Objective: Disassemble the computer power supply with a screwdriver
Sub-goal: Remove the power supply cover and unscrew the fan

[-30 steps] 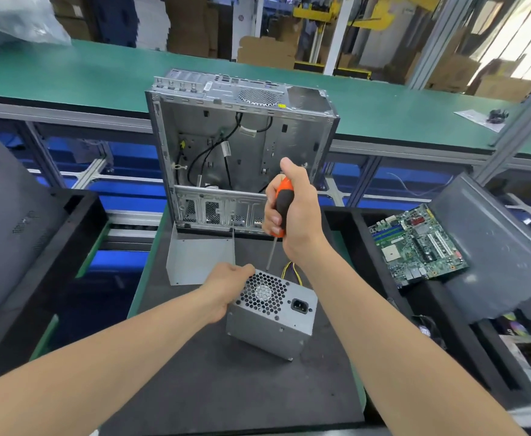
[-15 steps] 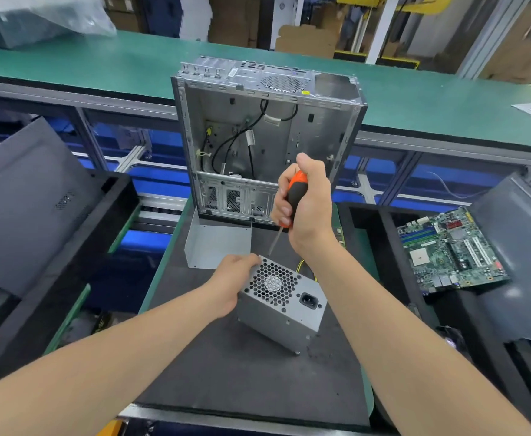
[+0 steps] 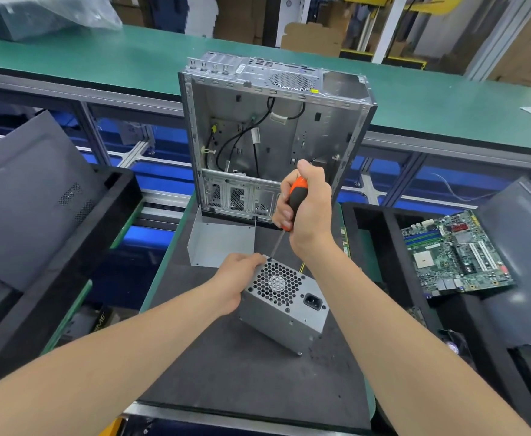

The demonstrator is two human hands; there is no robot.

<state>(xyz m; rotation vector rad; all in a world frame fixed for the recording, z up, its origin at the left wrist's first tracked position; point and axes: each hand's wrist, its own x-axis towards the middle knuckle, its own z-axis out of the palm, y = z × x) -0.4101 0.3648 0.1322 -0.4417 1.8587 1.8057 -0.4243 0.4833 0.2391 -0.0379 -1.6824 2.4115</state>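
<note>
the power supply (image 3: 284, 313) hides part of the left hand (image 3: 236, 283), and the screwdriver (image 3: 296, 198) tip's contact is unclear.

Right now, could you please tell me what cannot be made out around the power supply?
- Head view: what the screwdriver tip touches is too small to see.
- The left hand hides the power supply's left side.
- The right arm hides most of its yellow cables.

It was an electronics teardown line: a green conveyor belt (image 3: 415, 99), stacked cardboard boxes (image 3: 308, 39) beyond, a stripped motherboard (image 3: 456, 256) at right.
</note>
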